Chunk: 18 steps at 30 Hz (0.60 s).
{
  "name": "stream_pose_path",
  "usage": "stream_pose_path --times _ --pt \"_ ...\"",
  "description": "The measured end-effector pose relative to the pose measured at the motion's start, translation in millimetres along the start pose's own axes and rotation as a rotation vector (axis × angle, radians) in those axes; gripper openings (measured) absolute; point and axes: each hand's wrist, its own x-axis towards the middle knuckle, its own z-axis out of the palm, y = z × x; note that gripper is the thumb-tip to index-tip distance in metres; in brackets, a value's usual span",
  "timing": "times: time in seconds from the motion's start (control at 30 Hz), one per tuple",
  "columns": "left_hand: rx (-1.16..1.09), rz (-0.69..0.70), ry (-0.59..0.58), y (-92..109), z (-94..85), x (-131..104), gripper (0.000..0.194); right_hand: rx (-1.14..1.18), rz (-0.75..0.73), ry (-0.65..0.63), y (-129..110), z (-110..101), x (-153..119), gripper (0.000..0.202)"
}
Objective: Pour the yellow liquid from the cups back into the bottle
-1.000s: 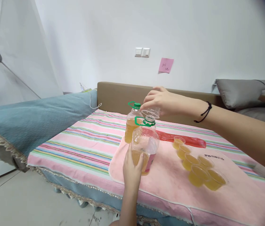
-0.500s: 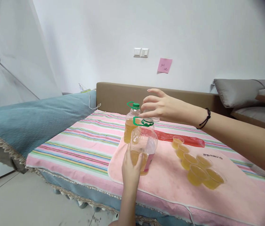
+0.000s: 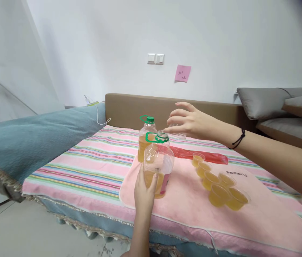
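Note:
My left hand is wrapped round the lower part of a clear plastic bottle that stands upright, uncapped, with a green carry ring at its neck and yellow liquid in the bottom. Just right of its mouth, my right hand is closed round a clear plastic cup, mostly hidden behind the fingers. Behind stands a second bottle of yellow liquid with a green cap. To the right, several clear cups filled with yellow liquid stand close together.
Under the bottles and cups lies a pink mat on a striped bed sheet. A red plastic bag is stretched out behind the cups. Grey cushions are piled at the right, before the brown headboard.
My right hand has moved the clear cup rightward off the bottle's mouth, which now shows. My left hand stays on the bottle. The whole view has shifted slightly.

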Motion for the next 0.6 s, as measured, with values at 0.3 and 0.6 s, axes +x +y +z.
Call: stream_pose_path --times 0.3,0.6 --pt "-0.019 0.034 -0.019 -12.1 1.6 7.9 0.066 0.491 0.559 0.155 -15.9 8.3 -64.9 0.054" --pt "-0.006 -0.025 -0.018 -16.0 -1.1 28.4 0.081 1.082 1.237 0.616 -56.2 16.8 -219.1 0.055"
